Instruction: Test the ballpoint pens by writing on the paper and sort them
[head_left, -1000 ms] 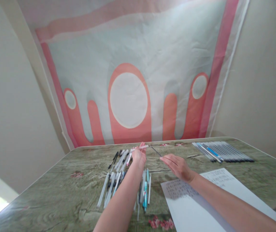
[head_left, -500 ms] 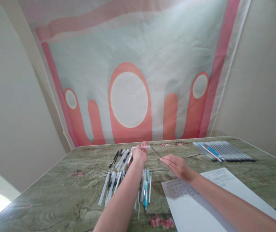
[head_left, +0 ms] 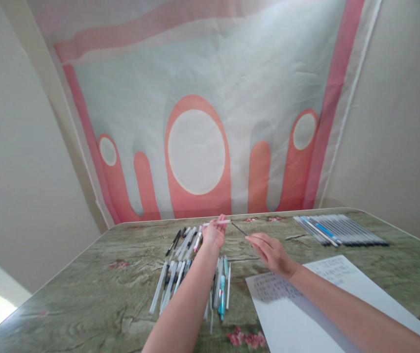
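Pen barrel [head_left: 225, 222] just below mid-frame, clasped in the left hand [head_left: 214, 235]; thin dark refill [head_left: 239, 229] pinched in the right hand [head_left: 268, 250], now slightly flatter than half a second ago, so seemingly better lined up with the barrel's end, contact impossible to tell.

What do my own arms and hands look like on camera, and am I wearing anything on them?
Both the left hand and right hand are ungloved. The left forearm and right forearm are bare to the picture's edge, with no sleeve, watch or bracelet showing. Rings or nail polish are too small to tell.
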